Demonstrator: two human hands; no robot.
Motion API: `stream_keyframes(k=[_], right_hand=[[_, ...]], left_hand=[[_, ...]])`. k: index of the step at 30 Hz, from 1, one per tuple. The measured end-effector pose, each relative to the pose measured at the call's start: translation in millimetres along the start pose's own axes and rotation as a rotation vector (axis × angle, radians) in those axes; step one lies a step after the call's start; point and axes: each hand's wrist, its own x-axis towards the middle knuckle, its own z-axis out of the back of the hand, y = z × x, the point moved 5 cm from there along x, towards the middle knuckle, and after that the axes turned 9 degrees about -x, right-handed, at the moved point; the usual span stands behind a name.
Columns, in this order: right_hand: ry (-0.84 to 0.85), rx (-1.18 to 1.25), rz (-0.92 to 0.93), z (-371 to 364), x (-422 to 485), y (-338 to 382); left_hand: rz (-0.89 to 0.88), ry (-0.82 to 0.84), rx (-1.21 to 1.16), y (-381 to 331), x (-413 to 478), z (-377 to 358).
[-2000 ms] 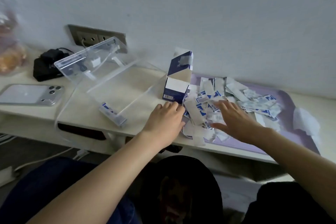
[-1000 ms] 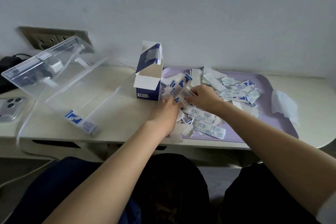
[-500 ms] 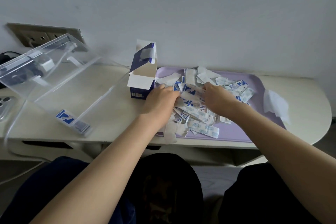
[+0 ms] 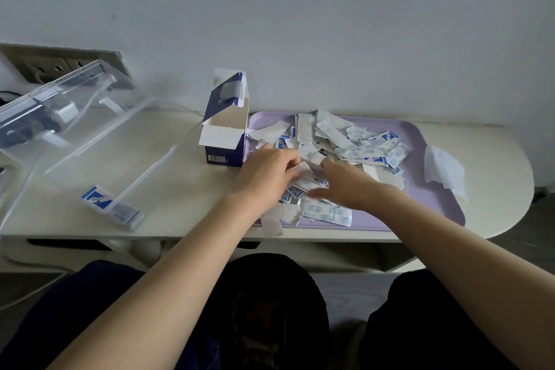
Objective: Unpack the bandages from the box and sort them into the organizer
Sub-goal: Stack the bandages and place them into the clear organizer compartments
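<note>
The bandages (image 4: 345, 147) lie in a loose heap on the lavender tray (image 4: 435, 204), a few spilling over its near edge; a small stack already sits in the clear organizer (image 4: 90, 141) to the left. Since a second ago both hands have drawn closer together over the near-left part of the heap. The left hand (image 4: 264, 174) now curls its fingers (image 4: 289, 161) around a few white wrappers, while the right hand (image 4: 345, 186) lies spread and released on the pile, blurred with motion. The box (image 4: 223, 135) stands open and looks emptied beside the tray. Judging by this, unpacking is done and gathering for sorting is under way, with most bandages unsorted on the tabletop (image 4: 168, 189).
</note>
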Motion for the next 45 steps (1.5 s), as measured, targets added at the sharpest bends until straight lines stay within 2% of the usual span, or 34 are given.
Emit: stream_keyframes(k=[3, 14, 24, 29, 31, 34, 38, 42, 45], right_hand=[[-0.031, -0.054, 0.037, -4.5, 0.7, 2.7], [-0.025, 0.143, 0.078, -3.0, 5.9, -5.4], [-0.021, 0.312, 0.027, -1.6, 9.6, -7.6], [0.152, 0.780, -0.082, -7.4, 8.0, -7.7], [0.207, 0.872, -0.106, -8.1, 6.7, -8.2], [0.241, 0.801, 0.005, -6.3, 2.3, -2.9], [0.179, 0.687, 0.080, -9.2, -1.0, 4.4], [0.067, 0.481, 0.113, -14.2, 3.4, 10.0], [0.051, 0.393, 0.137, -15.9, 3.8, 15.3]], left_hand=[[-0.009, 0.017, 0.013, -0.9, 0.3, -1.8], [-0.005, -0.010, -0.048, 1.6, 7.2, -0.1], [-0.011, 0.071, -0.089, 5.5, 9.3, -17.2], [-0.022, 0.091, -0.022, 6.1, 10.0, -23.2], [-0.022, 0.108, 0.007, 4.3, 9.4, -24.6], [-0.025, 0.084, 0.107, 2.2, 6.9, -25.7], [-0.051, 0.054, 0.276, 3.8, 7.0, -27.6], [-0.032, 0.215, 0.297, 8.6, 8.8, -29.3], [-0.003, 0.288, 0.330, 9.7, 5.6, -28.5]])
